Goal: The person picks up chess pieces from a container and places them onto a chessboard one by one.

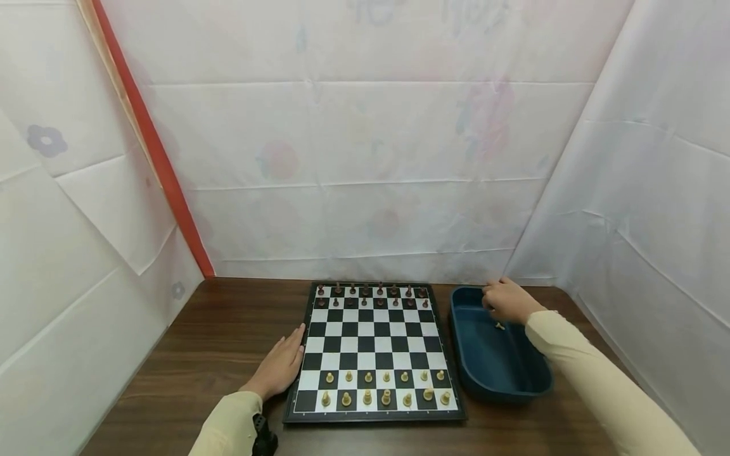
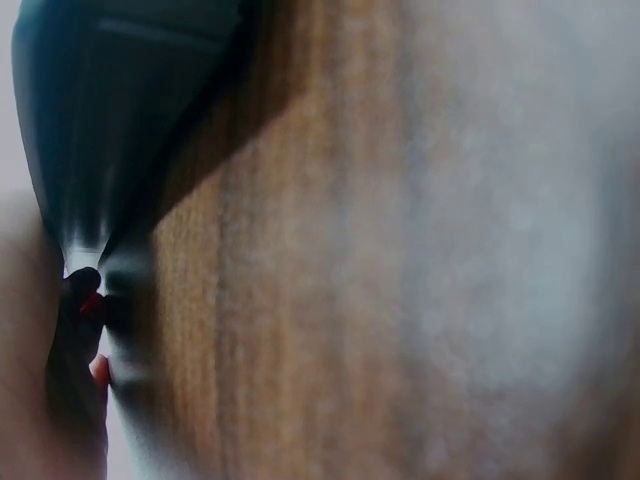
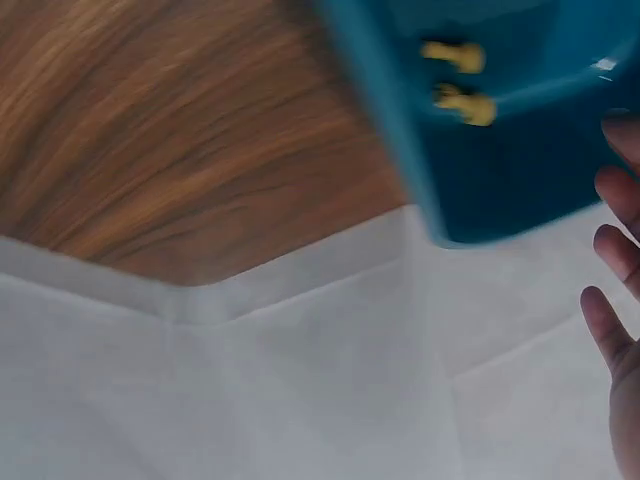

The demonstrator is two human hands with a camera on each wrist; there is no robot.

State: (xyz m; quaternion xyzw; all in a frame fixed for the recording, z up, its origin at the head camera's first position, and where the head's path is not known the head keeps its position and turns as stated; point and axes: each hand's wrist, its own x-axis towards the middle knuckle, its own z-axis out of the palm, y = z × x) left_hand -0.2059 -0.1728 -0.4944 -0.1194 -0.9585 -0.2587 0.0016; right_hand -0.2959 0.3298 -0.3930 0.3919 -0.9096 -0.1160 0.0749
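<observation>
A magnetic-style black-and-white chessboard point(image 1: 365, 345) lies on the table, dark red-brown chess pieces point(image 1: 365, 290) in two rows at its far side and pale gold ones point(image 1: 386, 397) in two rows near me. My left hand point(image 1: 279, 366) rests flat against the board's left edge, fingers straight. Over the far end of a blue tray point(image 1: 464, 354) is my right hand point(image 1: 507, 300), its fingers loosely bent and nothing seen between them. Two gold chess pieces point(image 3: 465, 105) lie on their sides in the tray. The right thumb and palm are mostly hidden.
The brown wooden table point(image 1: 245, 316) extends left of the board. White cloth sheets point(image 1: 365, 221) hang behind and on both sides, close to the table's edges. A red strip point(image 1: 154, 139) runs down the back left corner. The tray stands just right of the board.
</observation>
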